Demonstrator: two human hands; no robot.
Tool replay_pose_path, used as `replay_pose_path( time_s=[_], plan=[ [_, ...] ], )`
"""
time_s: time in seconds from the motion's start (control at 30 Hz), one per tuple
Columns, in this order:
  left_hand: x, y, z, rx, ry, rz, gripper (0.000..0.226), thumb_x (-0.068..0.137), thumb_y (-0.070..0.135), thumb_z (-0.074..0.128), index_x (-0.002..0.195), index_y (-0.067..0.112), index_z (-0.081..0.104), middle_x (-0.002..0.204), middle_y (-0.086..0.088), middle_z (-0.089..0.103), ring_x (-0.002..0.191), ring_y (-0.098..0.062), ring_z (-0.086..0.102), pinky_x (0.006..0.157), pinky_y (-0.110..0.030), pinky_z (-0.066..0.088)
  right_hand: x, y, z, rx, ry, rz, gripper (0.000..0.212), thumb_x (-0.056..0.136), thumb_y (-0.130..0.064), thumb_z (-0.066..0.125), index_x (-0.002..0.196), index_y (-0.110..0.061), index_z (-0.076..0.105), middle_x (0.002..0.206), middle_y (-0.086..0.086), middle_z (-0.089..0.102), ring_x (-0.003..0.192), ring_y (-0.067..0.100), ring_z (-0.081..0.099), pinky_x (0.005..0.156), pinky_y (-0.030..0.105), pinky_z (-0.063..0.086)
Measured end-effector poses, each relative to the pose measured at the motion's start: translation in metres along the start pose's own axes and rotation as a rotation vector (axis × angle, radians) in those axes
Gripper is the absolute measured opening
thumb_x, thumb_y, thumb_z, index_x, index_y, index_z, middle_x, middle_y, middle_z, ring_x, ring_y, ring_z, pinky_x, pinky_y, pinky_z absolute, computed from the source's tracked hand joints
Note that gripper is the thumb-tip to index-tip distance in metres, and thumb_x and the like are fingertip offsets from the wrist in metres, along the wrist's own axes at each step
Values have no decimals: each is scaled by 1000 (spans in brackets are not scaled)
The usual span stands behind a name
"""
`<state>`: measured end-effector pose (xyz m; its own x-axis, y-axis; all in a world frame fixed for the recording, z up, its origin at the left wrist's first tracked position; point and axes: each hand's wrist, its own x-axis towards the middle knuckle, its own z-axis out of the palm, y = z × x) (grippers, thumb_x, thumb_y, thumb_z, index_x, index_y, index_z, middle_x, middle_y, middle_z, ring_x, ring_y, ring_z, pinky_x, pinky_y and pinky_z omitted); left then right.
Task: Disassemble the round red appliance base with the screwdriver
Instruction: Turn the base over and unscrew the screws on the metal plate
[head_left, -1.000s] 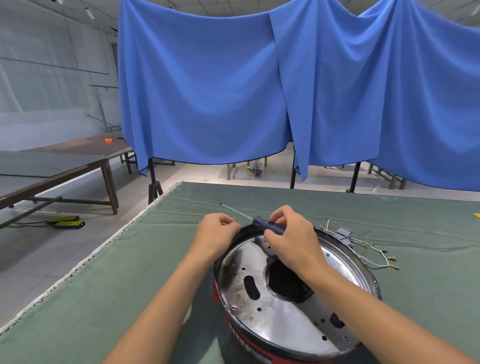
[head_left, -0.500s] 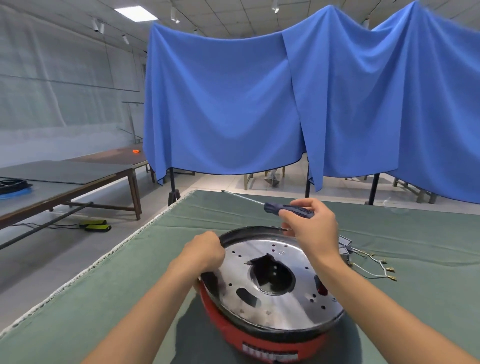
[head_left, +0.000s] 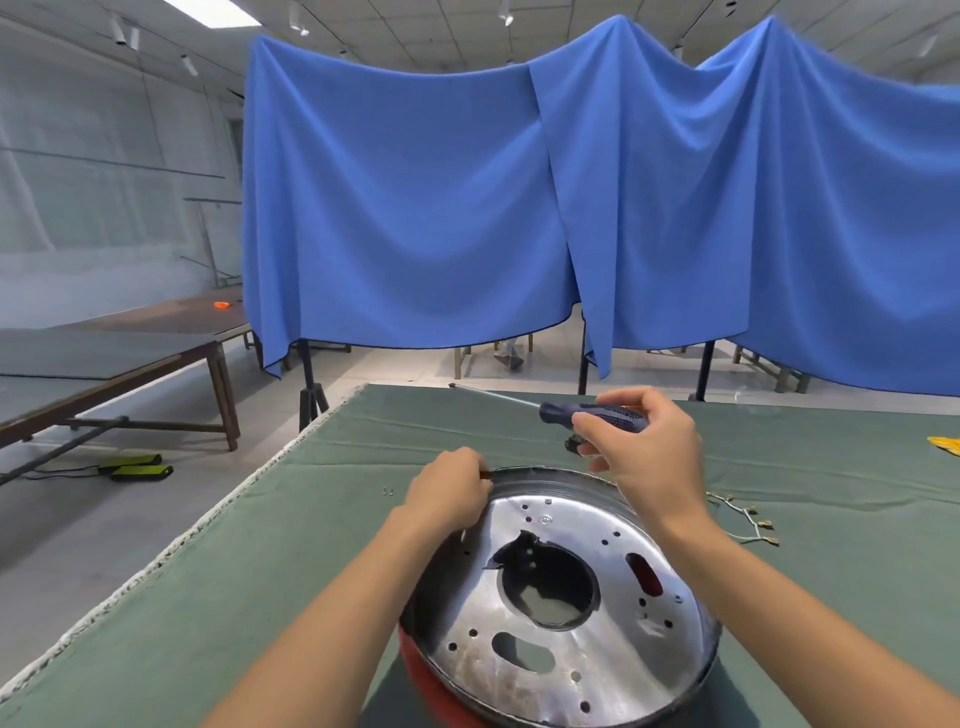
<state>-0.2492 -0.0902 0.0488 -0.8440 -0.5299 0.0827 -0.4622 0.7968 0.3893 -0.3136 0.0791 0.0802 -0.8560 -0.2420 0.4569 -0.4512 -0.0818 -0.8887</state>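
Green table (head_left: 260, 561); right hand (head_left: 649, 457) grips screwdriver (head_left: 587, 413), left hand (head_left: 449, 493) grips base (head_left: 561, 597)

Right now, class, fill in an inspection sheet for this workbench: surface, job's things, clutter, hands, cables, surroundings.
Surface: green cloth covers the table.
Job's things: red base tilted, silver plate facing up; screwdriver held in the air, shaft pointing left.
Clutter: two small screws on the cloth; yellow item at the right edge.
Hands: left hand has its grip at the base's rim; right hand holds the screwdriver handle and pinches a small dark part.
Cables: loose wires with terminals right of the base.
Surroundings: blue curtains, side tables.
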Motion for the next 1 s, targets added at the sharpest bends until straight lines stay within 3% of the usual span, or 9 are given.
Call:
replay_pose_path(
  time_s=[0.13, 0.2, 0.27, 0.33, 0.4, 0.53, 0.7, 0.83, 1.0],
  plan=[
    [-3, -20, -9, 53, 77, -80, 24, 87, 2, 44, 66, 8, 37, 78, -12, 53, 81, -36, 50, 66, -35, 38, 4, -12, 8, -76, 15, -56, 23, 76, -19, 78, 88, -18, 58, 75, 1, 70, 58, 16, 69, 49, 26, 56],
    [-7, -32, -17, 81, 85, -136, 21, 85, -1, 41, 68, 9, 34, 83, -11, 51, 78, -32, 44, 66, -34, 37, 8, -24, 14, -117, 0, -97, 25, 76, -24, 78, 87, -18, 57, 72, 1, 71, 55, 15, 68, 48, 26, 55],
    [-11, -42, -23, 127, 78, -168, 13, 85, 0, 40, 77, 10, 37, 97, -13, 56, 80, -30, 44, 68, -33, 36, 12, -38, 20, -165, -12, -194, 23, 77, -25, 78, 83, -17, 57, 69, -1, 70, 55, 17, 67, 43, 22, 50],
    [-12, -47, -25, 160, 92, -179, 10, 86, 3, 41, 89, 12, 41, 107, -11, 58, 88, -30, 50, 71, -33, 36, 13, -49, 25, -221, -4, -315, 21, 78, -23, 75, 81, -15, 56, 64, -7, 67, 55, 18, 65, 43, 26, 50],
    [-10, -49, -19, 130, 106, -162, 21, 86, 5, 42, 105, 12, 46, 112, -10, 59, 99, -32, 55, 73, -34, 38, 14, -60, 28, -265, 21, -426, 17, 78, -18, 72, 79, -13, 55, 64, -13, 65, 53, 16, 62, 48, 33, 51],
    [-2, -52, -7, 4, 127, -46, 45, 86, 11, 51, 128, 25, 44, 122, -2, 57, 110, -25, 53, 78, -33, 41, 18, -82, 31, -273, 69, -593, 12, 68, -14, 63, 71, -11, 52, 59, -9, 62, 47, 14, 55, 46, 20, 40],
    [9, -56, -9, -174, 171, 22, 29, 76, 9, 66, 100, 25, 66, 108, 2, 64, 98, -20, 57, 80, -31, 47, 25, -94, 35, -315, 47, -619, 13, 66, -18, 60, 69, -8, 52, 50, 2, 56, 49, 27, 58, 50, 35, 45],
    [15, -53, -13, -295, 174, 33, 41, 73, -10, 49, 91, 17, 73, 101, -2, 71, 100, -18, 62, 88, -30, 49, 29, -90, 41, -357, 10, -640, 14, 65, -19, 59, 67, -8, 51, 48, 2, 57, 48, 27, 56, 50, 35, 45],
    [21, -43, -12, -313, 150, 92, 42, 70, -10, 47, 87, 16, 75, 95, -1, 72, 96, -16, 64, 88, -30, 51, 39, -83, 44, -428, 8, -699, 13, 65, -21, 57, 65, -9, 51, 47, 4, 56, 47, 28, 52, 48, 34, 45]
  ],
)
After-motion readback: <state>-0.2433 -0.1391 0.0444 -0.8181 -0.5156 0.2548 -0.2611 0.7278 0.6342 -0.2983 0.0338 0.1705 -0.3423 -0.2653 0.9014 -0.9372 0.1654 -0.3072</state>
